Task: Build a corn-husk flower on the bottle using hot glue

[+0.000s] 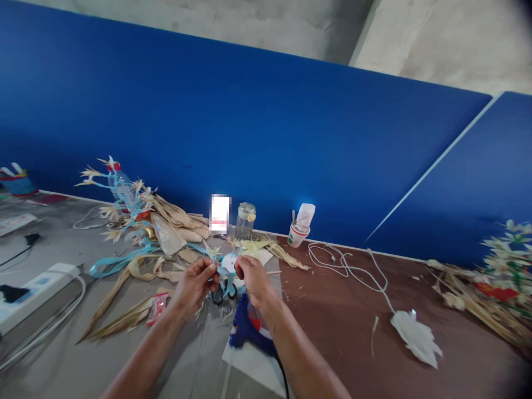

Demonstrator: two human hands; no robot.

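Above the table, my left hand (194, 287) pinches a light-blue ribbon (226, 272) between thumb and fingers. At the ribbon's other side, my right hand (254, 280) has its fingers closed on it. Small pale husk tips show above the fingers; how they join the ribbon is too small to tell. Scissors with dark handles (231, 292) lie just below the ribbon, partly hidden. A blue glue gun (245, 327) rests on white paper (253, 367) beneath my right forearm, which covers part of it.
Dried corn husks (177, 210) and husk flowers are heaped at the left, by a plastic bottle (120, 185). A glass jar (245, 221) and a paper cup (297, 235) stand along the blue partition (266, 127). A power strip (37, 293) and white cable (353, 270) lie on the table.
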